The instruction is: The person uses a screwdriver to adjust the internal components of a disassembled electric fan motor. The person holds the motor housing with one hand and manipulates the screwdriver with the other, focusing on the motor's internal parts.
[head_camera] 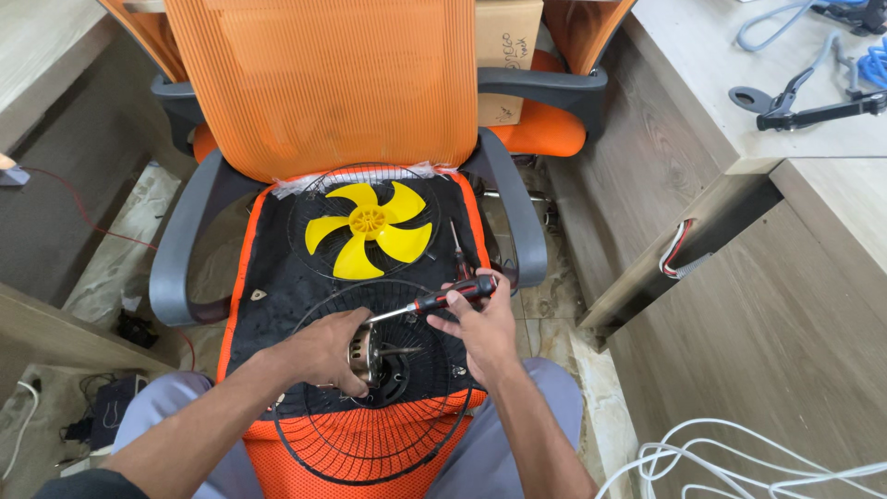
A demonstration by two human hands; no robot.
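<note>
My left hand (325, 351) grips a metal fan motor (362, 356) that sits in the middle of a black wire fan grille (370, 444) on the seat of an orange office chair (323, 83). My right hand (480, 328) holds a red and black screwdriver (453, 296) whose tip points left at the motor. Further back on the seat, a yellow fan blade (370, 226) lies inside a second wire grille (309, 217). Another screwdriver (456, 245) lies to the right of that blade.
Wooden desks (758, 305) stand to the right, with a black tool (804, 111) and blue cables on top. White cables (739, 462) coil at lower right. A cardboard box (506, 55) sits on a second orange chair behind. Wires and a dark bag lie on the floor at left.
</note>
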